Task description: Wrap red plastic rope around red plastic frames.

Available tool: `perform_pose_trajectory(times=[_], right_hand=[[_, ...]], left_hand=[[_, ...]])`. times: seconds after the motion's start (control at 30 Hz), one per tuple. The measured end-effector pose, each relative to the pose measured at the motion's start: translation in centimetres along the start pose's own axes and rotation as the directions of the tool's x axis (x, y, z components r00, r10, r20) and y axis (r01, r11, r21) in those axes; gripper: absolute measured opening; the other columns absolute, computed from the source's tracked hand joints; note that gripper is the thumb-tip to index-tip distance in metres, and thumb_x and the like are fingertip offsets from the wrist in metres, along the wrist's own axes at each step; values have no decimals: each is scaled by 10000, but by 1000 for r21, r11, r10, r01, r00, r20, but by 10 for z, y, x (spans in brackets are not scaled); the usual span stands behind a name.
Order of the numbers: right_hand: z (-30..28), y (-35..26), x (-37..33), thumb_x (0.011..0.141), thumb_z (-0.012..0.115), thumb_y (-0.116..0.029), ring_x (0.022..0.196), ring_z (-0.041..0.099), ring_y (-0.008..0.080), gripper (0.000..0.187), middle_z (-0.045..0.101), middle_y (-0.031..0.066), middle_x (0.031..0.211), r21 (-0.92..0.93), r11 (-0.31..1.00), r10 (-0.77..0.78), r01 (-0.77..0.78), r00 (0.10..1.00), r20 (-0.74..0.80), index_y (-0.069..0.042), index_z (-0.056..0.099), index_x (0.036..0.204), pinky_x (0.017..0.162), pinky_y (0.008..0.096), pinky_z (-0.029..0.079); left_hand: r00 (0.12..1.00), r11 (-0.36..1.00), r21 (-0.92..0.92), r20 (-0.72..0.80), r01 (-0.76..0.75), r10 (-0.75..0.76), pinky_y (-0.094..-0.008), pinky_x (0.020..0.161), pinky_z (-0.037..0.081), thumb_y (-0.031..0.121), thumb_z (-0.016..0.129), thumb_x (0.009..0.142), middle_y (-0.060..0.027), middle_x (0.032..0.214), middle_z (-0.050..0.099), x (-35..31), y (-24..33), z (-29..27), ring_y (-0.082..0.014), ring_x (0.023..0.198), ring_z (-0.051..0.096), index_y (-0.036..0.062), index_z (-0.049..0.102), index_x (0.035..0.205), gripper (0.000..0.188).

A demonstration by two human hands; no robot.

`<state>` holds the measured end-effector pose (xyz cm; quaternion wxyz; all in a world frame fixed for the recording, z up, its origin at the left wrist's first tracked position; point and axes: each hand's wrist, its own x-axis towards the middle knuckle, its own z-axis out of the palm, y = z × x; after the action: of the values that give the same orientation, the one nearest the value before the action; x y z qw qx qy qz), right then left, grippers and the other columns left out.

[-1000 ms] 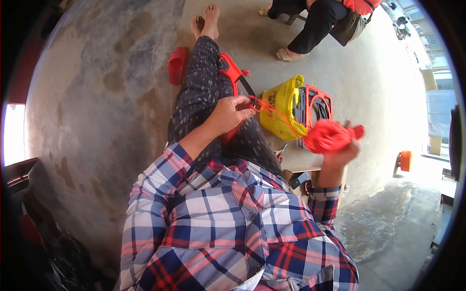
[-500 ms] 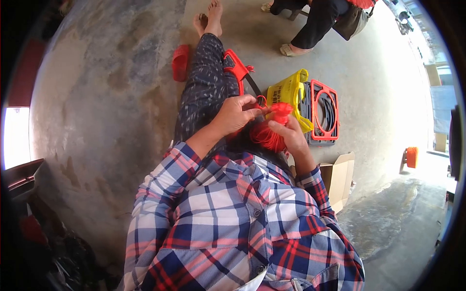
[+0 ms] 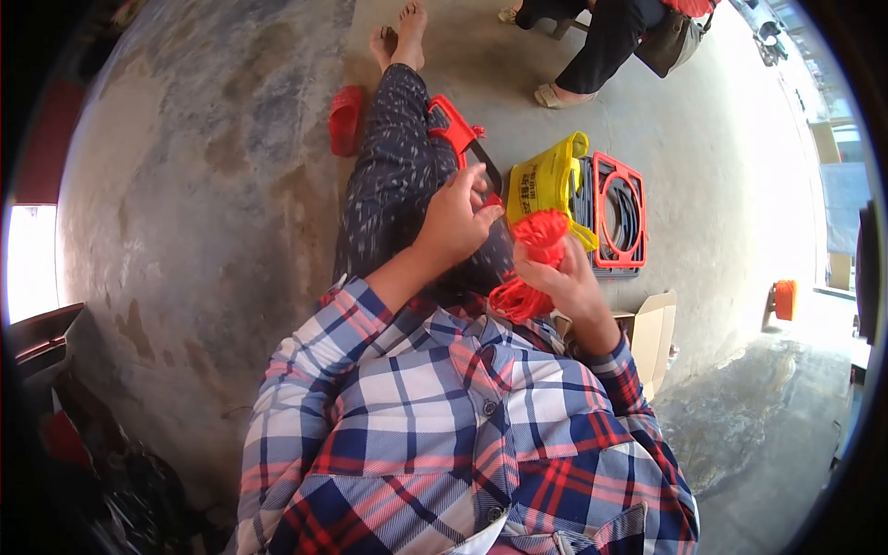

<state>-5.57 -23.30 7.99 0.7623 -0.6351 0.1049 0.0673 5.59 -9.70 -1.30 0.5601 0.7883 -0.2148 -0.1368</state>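
Observation:
My right hand (image 3: 575, 282) is wrapped round a red tassel-like bundle of cord (image 3: 541, 228), gathered at the top, with loose loops (image 3: 520, 301) hanging below over my lap. To its left, my left hand (image 3: 451, 220) pinches a small red piece (image 3: 492, 204) between thumb and fingers; its exact kind is too small to tell. A gap separates the two hands. Beyond my left hand, a red plastic frame (image 3: 451, 128) with a dark strap lies against my leg.
Right of my legs stand a yellow printed bag (image 3: 548, 188) and a stack of black and red frames (image 3: 618, 211). An opened cardboard box (image 3: 652, 344) is near my right elbow. A red slipper (image 3: 345, 120) lies left of my legs. Another person (image 3: 601, 55) sits at the far right.
My hands have moved apart. The right hand has come lower and to the right with the red bundle, and the loose loops hang closer together.

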Motion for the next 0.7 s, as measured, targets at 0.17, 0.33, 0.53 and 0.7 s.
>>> perform_pose_trajectory(times=[0.17,0.33,0.53,0.7], right_hand=[[-16,-51,0,735,643,-89,684,557,133,203,606,42,802,296,949,-185,109,952,243,2,575,903,646,289,456],[-43,-11,63,698,629,-70,789,614,255,337,616,128,931,-894,421,-111,152,987,116,2,612,1027,723,354,500],[-19,54,100,678,675,-86,934,611,367,507,580,190,1099,-890,426,-215,164,974,76,0,595,1171,817,406,510],[-10,47,82,680,721,-10,1024,604,337,510,549,163,1156,-481,822,-412,304,901,-133,-8,584,1171,876,380,503]], left_hand=[[984,923,-344,-107,-174,145,-268,759,509,205,663,910,-60,988,613,2,39,-14,-136,880,594,-27,530,1215,406],[933,734,-602,54,315,-356,-205,513,424,268,513,992,-13,869,605,30,13,-29,-46,544,519,48,589,1068,245],[989,991,-16,-67,130,-131,-307,570,458,182,538,948,-87,816,600,38,-15,-14,-212,623,587,33,588,1002,167],[884,929,273,-328,-250,335,-384,700,485,60,527,889,-161,831,576,28,31,-34,-371,794,595,25,568,867,59]])
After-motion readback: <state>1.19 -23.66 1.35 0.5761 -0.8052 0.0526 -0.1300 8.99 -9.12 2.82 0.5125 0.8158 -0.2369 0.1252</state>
